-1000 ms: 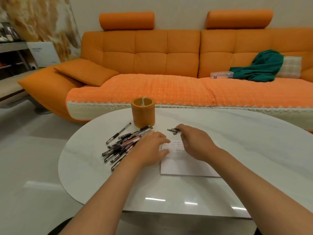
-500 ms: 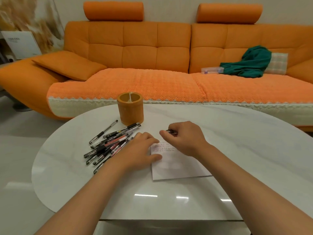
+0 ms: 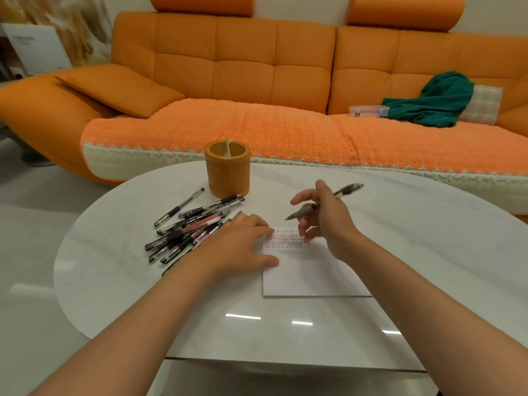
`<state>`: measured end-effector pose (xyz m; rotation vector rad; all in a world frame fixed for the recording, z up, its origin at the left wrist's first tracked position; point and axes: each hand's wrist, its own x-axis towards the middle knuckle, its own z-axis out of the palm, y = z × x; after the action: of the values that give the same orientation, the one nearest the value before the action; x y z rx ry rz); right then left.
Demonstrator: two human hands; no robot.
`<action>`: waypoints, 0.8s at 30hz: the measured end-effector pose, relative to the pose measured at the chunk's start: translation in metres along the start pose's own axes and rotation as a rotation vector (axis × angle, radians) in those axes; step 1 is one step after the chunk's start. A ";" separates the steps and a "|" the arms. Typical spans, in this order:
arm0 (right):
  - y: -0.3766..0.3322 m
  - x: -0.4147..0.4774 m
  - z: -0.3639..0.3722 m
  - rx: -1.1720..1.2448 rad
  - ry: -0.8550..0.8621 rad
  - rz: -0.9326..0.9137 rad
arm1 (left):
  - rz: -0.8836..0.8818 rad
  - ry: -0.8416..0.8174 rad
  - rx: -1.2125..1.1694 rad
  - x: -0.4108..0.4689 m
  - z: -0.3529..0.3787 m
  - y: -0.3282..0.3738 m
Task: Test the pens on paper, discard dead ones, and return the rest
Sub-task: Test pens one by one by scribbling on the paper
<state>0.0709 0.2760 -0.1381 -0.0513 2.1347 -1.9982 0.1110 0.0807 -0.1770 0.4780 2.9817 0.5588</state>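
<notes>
Up off the tabletop [image 3: 414,238] since half a second ago comes the right hand [image 3: 324,217], which then lay closed over a pen at the far edge of the paper [image 3: 311,274]. Its fingers [image 3: 305,200] now pinch that pen [image 3: 347,190] by the grey grip. The tip points down and leftward just above the paper's far edge, not touching it, and the capless barrel slants away past the paper's far right corner. The lower fingers curl loosely over the rows of small red and dark marks at the paper's far end.

The left hand [image 3: 243,248] has stayed put. Its fingers [image 3: 258,227] lie straight and flat across the paper's left edge, with the thumb pressed on the sheet nearer the person, gripping nothing.

Just left of the paper, partly under that wrist, a pile of pens [image 3: 194,230] fans out. One pen lies a little apart on its far side. Beyond the paper's far left corner stands the round orange pen holder [image 3: 227,175], upright, near the tabletop's far rim.

Right of the paper the white tabletop runs bare and wide to its curved edge. On the paper's near side it is also bare, glossy, with lamp glints. Past the far rim, well beyond the paper, the orange sofa [image 3: 257,130] carries a green cloth [image 3: 437,101] and a clear plastic box [image 3: 368,111].
</notes>
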 end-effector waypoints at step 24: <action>0.040 -0.005 0.018 -0.422 -0.262 -0.208 | 0.069 0.087 -0.138 -0.011 0.008 -0.017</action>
<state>0.0843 0.2621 -0.1782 -0.5878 2.4050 -1.4926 0.1178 0.0652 -0.1899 0.5602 2.9897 0.8061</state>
